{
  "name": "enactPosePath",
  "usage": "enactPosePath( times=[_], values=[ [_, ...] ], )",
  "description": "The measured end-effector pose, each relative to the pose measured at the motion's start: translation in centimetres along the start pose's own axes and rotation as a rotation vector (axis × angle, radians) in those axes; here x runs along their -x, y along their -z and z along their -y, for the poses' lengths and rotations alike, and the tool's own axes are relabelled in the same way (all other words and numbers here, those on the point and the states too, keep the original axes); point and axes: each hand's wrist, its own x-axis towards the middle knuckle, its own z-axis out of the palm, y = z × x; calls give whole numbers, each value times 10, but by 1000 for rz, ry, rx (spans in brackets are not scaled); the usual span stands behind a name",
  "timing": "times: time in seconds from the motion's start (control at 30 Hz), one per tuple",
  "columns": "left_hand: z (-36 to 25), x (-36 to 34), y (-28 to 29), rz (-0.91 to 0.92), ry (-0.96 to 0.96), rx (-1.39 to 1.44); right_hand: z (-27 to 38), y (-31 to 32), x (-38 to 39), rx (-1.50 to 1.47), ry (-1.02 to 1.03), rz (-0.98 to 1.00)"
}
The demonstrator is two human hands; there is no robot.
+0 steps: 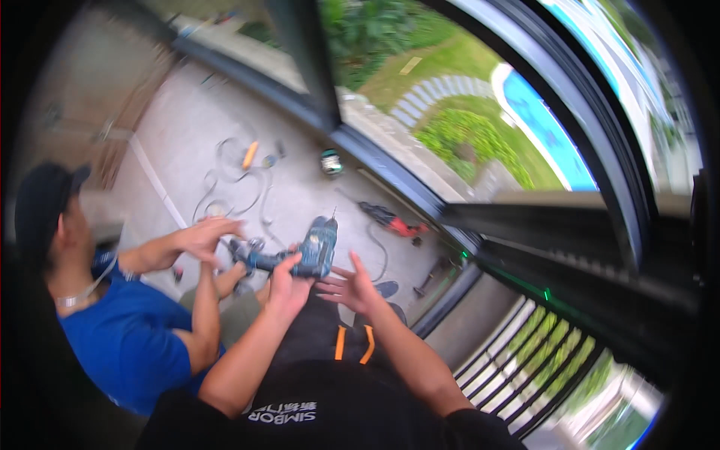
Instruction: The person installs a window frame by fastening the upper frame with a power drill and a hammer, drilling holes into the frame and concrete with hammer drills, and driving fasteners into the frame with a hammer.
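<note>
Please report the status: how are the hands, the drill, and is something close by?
Left hand gripping power drill; right hand open beside it. Thin bit fitted, pointing forward. Co-worker's hand close on the left.

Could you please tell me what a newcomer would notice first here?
Probably the blue-green drill near the centre, held in the left hand, with the right hand open beside it. Next would come the co-worker's blue shirt at lower left and the bright blue pool outdoors at upper right.
</note>
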Motion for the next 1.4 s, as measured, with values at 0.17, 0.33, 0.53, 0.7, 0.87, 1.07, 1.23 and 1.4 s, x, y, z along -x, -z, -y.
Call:
enactPosePath(
  times=[0.17, 0.33, 0.53, 0.7, 0.87, 1.07, 1.23, 1.4],
  values=[
    [75, 70, -57, 363, 195, -229, -9, 42, 47, -477, 374, 507],
    [104, 104, -76, 429, 595, -712, -41, 78, 162, -410, 731, 302],
    [84, 116, -124, 708, 1058, -1453, -81, 119, 216, -358, 1119, -25],
    [141, 121, -202, 1444, -134, -1726, -107, 107, 277, -376, 1325, -375],
    [257, 160, -223, 1428, 581, -1757, -137, 112, 321, -350, 1256, -514],
    [348, 191, -230, 1194, 555, -1680, -181, 158, 325, -604, 1576, 40],
    [438, 195, -231, 1162, 306, -1592, -151, 209, 279, -893, 1790, -253],
    [500, 190, -266, 1117, 277, -1601, -102, 268, 302, -860, 1757, -465]
  ],
)
